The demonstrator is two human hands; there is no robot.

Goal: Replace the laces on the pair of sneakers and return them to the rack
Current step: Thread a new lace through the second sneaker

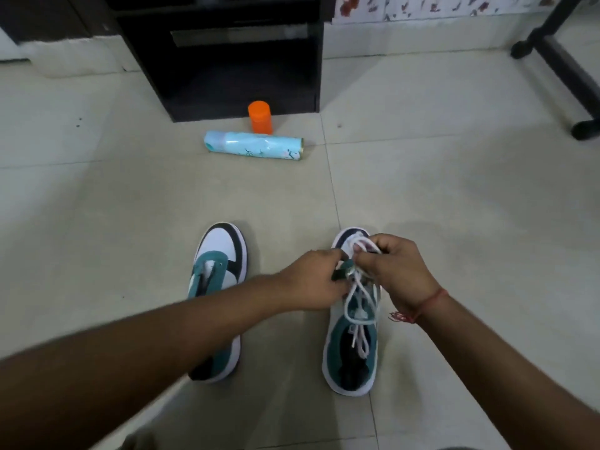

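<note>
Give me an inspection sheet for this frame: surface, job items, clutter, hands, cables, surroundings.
Surface: pale tiled floor.
Job's things: right sneaker with a loose white lace looped over its tongue; left sneaker shows no lace; dark rack stands beyond.
Clutter: blue spray can lying on its side, orange container upright behind it.
Hands: left hand grips the right sneaker's upper near the eyelets; right hand pinches the lace.
Cables: nothing seen.
Surroundings: black furniture leg at right, floral wall strip at top.
</note>
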